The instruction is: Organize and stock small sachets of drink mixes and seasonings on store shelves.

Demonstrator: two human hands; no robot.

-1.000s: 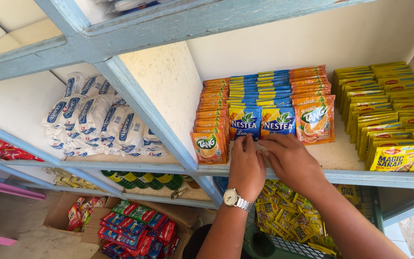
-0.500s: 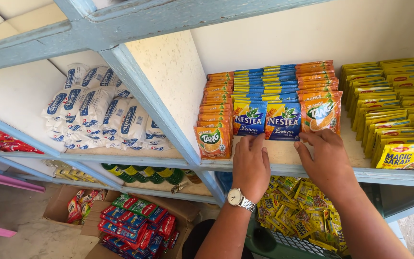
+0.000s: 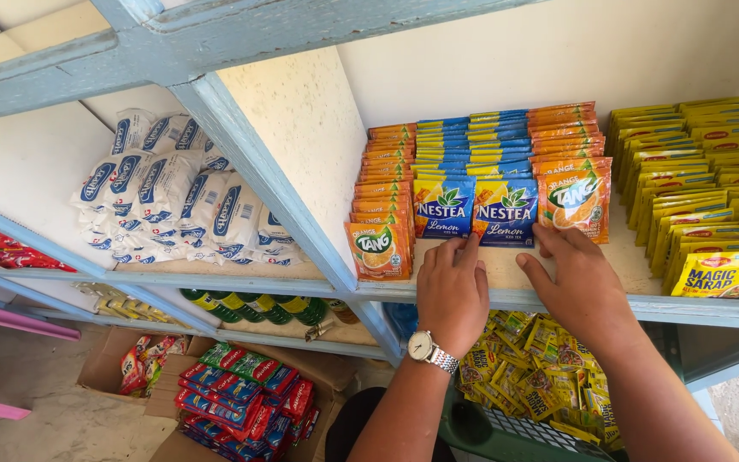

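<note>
Behind front sachets [image 3: 476,210], rows half-hidden.

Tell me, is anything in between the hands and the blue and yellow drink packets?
Nothing visible is. The left hand fingertips touch the bottom edge of the blue and yellow packets, and the right hand touches the orange packet beside them.

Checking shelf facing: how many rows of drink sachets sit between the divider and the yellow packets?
4: orange row by the divider, two blue-and-yellow rows at the left hand, orange row at the right hand.
</note>
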